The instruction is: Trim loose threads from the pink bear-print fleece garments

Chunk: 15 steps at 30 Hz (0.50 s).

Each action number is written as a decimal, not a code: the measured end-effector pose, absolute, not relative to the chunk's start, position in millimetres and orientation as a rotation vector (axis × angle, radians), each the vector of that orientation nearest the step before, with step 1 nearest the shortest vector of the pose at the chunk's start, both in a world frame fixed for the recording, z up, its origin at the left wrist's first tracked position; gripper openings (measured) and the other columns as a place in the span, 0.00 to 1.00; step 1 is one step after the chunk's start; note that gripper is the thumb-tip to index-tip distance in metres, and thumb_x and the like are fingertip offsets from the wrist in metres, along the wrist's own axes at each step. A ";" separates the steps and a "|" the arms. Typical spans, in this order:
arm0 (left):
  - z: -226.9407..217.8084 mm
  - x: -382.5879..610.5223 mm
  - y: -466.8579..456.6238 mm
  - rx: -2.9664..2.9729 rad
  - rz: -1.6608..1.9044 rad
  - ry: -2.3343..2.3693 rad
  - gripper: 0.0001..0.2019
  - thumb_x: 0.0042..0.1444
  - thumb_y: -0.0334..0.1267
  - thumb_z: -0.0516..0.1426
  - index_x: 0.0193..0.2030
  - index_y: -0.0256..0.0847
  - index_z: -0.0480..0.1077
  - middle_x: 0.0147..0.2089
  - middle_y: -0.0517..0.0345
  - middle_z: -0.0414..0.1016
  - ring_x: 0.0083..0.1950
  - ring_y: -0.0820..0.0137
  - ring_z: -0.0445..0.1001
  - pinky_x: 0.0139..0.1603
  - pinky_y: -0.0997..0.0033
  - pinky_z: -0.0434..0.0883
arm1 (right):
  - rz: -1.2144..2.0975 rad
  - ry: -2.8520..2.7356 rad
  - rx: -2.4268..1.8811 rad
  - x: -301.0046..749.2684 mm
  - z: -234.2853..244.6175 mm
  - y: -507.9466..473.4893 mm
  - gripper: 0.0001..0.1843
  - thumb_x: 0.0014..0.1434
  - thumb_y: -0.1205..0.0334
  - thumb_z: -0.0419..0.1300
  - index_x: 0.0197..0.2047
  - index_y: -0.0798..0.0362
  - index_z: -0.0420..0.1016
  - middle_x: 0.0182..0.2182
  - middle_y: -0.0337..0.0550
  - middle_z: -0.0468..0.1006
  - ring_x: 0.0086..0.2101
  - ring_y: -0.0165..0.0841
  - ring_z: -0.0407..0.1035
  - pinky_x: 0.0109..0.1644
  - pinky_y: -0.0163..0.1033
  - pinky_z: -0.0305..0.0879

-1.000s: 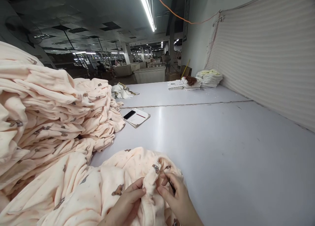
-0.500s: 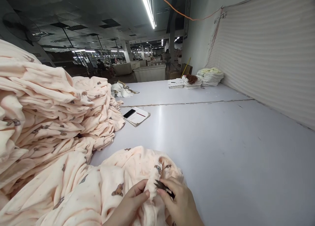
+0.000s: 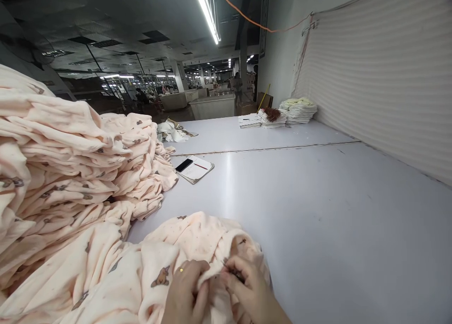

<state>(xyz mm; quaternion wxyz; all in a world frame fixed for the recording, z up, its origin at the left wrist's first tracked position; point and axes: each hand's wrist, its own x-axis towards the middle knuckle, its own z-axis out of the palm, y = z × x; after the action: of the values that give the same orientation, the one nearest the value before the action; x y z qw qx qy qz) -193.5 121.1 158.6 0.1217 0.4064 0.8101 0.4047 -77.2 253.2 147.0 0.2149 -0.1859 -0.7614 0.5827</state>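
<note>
A pale pink fleecy garment (image 3: 197, 230) with printed brown bears lies bunched at the table's front edge. My left hand (image 3: 187, 286) is closed on a fold of it, with a yellow ring showing on one finger. Right beside it, my right hand (image 3: 247, 286) grips small dark thread snips (image 3: 237, 273), mostly covered by the fingers. The snips' tips are at the edge of the fold between both hands. Whether the blades are apart I cannot tell.
A tall heap of the same pink fabric (image 3: 81, 164) fills the left. A notebook (image 3: 197, 171) carries a phone (image 3: 184, 165) and a pen. White stacks (image 3: 298, 111) stand at the table's far end, near scraps (image 3: 174, 131). A striped sheet (image 3: 381, 79) covers the right wall.
My left hand has turned over, its back now showing, and has shifted its hold on the fold. The fingers of my right hand have closed further around the snips. The view has shifted slightly.
</note>
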 end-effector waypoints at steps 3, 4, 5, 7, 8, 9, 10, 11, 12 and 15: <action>163.8 -193.9 114.4 1.342 1.296 2.608 0.05 0.53 0.32 0.52 0.34 0.45 0.67 0.31 0.56 0.67 0.35 0.60 0.65 0.40 0.63 0.59 | 1.500 -2.006 -0.651 -73.8 148.2 261.9 0.04 0.59 0.61 0.59 0.33 0.50 0.74 0.31 0.39 0.76 0.34 0.34 0.71 0.36 0.32 0.67; 165.3 -193.4 113.4 1.362 1.353 2.597 0.05 0.53 0.32 0.52 0.32 0.45 0.67 0.32 0.55 0.66 0.35 0.60 0.65 0.39 0.63 0.59 | 1.429 -2.003 -0.659 -72.8 150.2 263.5 0.04 0.57 0.62 0.60 0.37 0.49 0.74 0.35 0.40 0.77 0.37 0.36 0.71 0.39 0.34 0.68; 166.6 -192.4 113.1 1.354 1.414 2.566 0.05 0.54 0.32 0.51 0.31 0.46 0.66 0.32 0.55 0.66 0.36 0.61 0.65 0.39 0.64 0.59 | 1.381 -2.016 -0.634 -72.3 153.3 263.9 0.08 0.56 0.63 0.60 0.42 0.48 0.75 0.38 0.42 0.76 0.39 0.37 0.71 0.41 0.34 0.69; 168.3 -189.1 114.7 1.253 1.518 2.500 0.06 0.56 0.34 0.51 0.30 0.45 0.65 0.35 0.55 0.67 0.38 0.61 0.66 0.40 0.64 0.59 | 1.332 -2.113 -0.534 -73.6 161.3 260.9 0.15 0.57 0.65 0.59 0.48 0.47 0.74 0.41 0.43 0.75 0.41 0.37 0.71 0.43 0.36 0.69; 169.0 -187.3 116.3 1.166 1.569 2.460 0.06 0.56 0.36 0.51 0.29 0.45 0.65 0.37 0.54 0.69 0.40 0.61 0.66 0.41 0.64 0.60 | 1.307 -2.184 -0.497 -75.2 165.3 258.0 0.15 0.57 0.66 0.58 0.48 0.46 0.75 0.40 0.43 0.75 0.40 0.37 0.71 0.43 0.37 0.69; 169.5 -185.7 118.1 1.051 1.631 2.397 0.06 0.56 0.38 0.52 0.28 0.44 0.65 0.41 0.53 0.70 0.43 0.60 0.67 0.42 0.64 0.61 | 1.283 -2.254 -0.481 -77.2 168.3 254.8 0.13 0.58 0.66 0.58 0.46 0.46 0.77 0.37 0.42 0.76 0.39 0.37 0.72 0.42 0.38 0.69; 170.0 -184.6 119.6 0.901 1.702 2.301 0.07 0.55 0.41 0.54 0.28 0.44 0.64 0.45 0.52 0.71 0.46 0.59 0.68 0.43 0.64 0.62 | 1.263 -2.309 -0.485 -79.1 169.6 252.0 0.12 0.58 0.66 0.57 0.43 0.46 0.78 0.35 0.41 0.76 0.37 0.37 0.72 0.40 0.38 0.69; 170.6 -184.6 120.5 0.738 1.770 2.178 0.08 0.53 0.42 0.56 0.27 0.44 0.63 0.48 0.52 0.71 0.48 0.58 0.68 0.44 0.63 0.64 | 1.251 -2.337 -0.503 -80.7 168.8 250.0 0.11 0.59 0.66 0.56 0.40 0.45 0.79 0.33 0.40 0.76 0.35 0.36 0.72 0.40 0.39 0.69; 171.3 -185.7 120.6 0.584 1.827 2.033 0.10 0.51 0.43 0.58 0.27 0.44 0.61 0.49 0.52 0.72 0.48 0.57 0.69 0.44 0.63 0.65 | 1.247 -2.327 -0.533 -81.4 165.3 249.3 0.11 0.60 0.66 0.56 0.39 0.45 0.79 0.32 0.40 0.76 0.35 0.36 0.72 0.40 0.39 0.69; 174.7 -196.3 114.4 0.380 1.851 1.636 0.14 0.47 0.44 0.61 0.26 0.45 0.58 0.33 0.58 0.75 0.38 0.61 0.72 0.41 0.65 0.67 | 1.222 -2.111 -0.723 -77.6 139.7 256.1 0.11 0.60 0.61 0.56 0.45 0.48 0.76 0.39 0.44 0.77 0.42 0.39 0.72 0.46 0.41 0.68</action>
<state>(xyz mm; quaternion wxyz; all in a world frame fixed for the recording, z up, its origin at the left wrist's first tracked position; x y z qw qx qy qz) -196.3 114.4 174.7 0.3156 0.1444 0.6212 0.7026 -77.6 256.1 139.7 0.2944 -0.2716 -0.7930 0.4590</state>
